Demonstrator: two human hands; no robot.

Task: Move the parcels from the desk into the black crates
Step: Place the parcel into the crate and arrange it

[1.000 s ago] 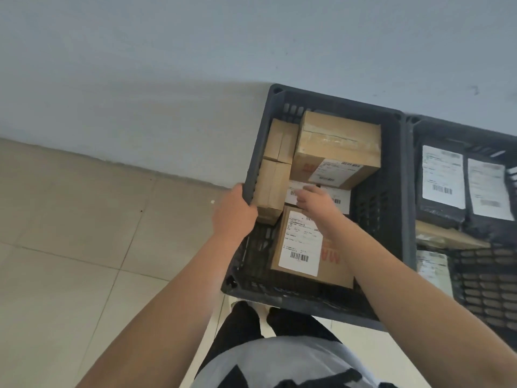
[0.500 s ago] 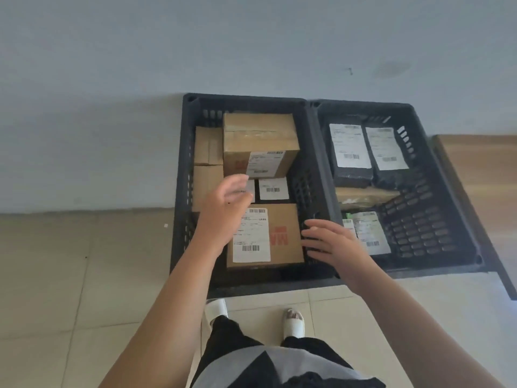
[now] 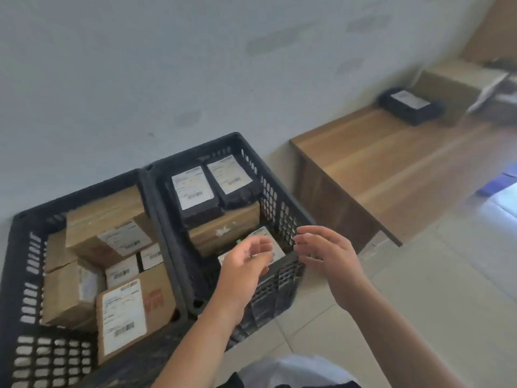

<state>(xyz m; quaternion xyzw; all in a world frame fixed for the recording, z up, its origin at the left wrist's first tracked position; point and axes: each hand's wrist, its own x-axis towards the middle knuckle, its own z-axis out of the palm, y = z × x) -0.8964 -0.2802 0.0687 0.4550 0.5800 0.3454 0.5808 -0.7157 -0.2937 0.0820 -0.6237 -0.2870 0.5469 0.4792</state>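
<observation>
Both hands are up over the right-hand black slatted plastic crate point(image 3: 282, 203) and neither is holding anything. The left hand point(image 3: 243, 264) hangs loose with fingers relaxed, and the right hand point(image 3: 327, 253) is spread open just past the crate's rim. That crate has two black labelled mailer bags point(image 3: 209, 189) lying on a brown cardboard box point(image 3: 223, 231). The left black crate point(image 3: 22, 275) beside it is packed with labelled cardboard boxes point(image 3: 112, 233). Over on the light wooden desk point(image 3: 391, 163) there's one black labelled parcel point(image 3: 409, 106) next to a big blurry cardboard box point(image 3: 453, 91).
</observation>
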